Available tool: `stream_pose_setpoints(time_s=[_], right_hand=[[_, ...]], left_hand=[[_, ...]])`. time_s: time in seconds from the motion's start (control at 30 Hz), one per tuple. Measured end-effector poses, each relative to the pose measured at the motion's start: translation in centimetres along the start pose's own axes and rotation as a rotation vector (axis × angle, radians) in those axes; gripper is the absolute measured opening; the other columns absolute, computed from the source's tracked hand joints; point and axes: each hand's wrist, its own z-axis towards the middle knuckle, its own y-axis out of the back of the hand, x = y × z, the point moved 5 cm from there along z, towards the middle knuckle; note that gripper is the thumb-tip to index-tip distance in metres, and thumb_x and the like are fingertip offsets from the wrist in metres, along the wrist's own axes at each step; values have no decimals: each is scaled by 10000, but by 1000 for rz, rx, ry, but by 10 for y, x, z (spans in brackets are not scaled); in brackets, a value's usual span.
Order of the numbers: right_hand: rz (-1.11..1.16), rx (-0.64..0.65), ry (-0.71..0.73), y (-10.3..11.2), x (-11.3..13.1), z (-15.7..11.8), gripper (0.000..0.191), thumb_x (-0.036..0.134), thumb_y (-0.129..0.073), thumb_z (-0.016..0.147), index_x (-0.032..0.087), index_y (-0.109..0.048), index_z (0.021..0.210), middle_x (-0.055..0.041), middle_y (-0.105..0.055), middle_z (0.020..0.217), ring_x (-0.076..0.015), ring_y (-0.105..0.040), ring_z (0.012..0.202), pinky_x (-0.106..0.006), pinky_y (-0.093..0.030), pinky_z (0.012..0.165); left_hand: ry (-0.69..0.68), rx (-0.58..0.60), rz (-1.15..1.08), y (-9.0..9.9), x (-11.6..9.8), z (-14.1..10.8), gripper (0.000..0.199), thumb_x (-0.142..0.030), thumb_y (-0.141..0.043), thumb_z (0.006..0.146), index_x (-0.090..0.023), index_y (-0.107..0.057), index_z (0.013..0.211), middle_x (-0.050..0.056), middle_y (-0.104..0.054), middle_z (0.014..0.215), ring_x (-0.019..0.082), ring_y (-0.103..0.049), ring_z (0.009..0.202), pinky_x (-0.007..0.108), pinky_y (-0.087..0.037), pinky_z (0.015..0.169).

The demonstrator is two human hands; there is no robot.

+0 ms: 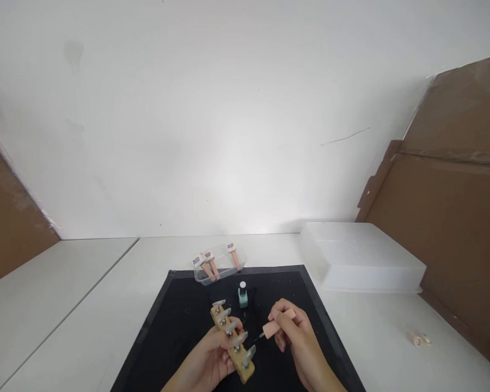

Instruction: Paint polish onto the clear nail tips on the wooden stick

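My left hand (212,359) grips a wooden holder (233,344) that carries several clear nail tips on pegs, held over a black mat (175,326). In my right hand (296,337) is a pink nail polish cap with its brush (274,326), the brush end close to a nail tip near the holder's lower end. An uncapped mint green polish bottle (243,295) stands upright on the mat just behind the holder.
A clear shallow tray (220,268) with three pink polish bottles lies at the mat's far edge. A white plastic box (361,262) sits to the right. Two small pale rings (420,340) lie at far right. Brown cardboard (453,207) leans against the wall.
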Motion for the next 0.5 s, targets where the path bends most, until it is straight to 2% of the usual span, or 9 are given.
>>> stream_pose_setpoints(time_s=[0.5], right_hand=[[-4,19,18,0,-1,0,229,322,-589,743,153,-527,601,89,-370,424,-53,-263,372,-179,-239,382]], left_hand=[[2,11,-13,1,1,1,250,-89,-641,554,-142,-618,797,-37,-519,648,35,-368,494,197,-314,546]])
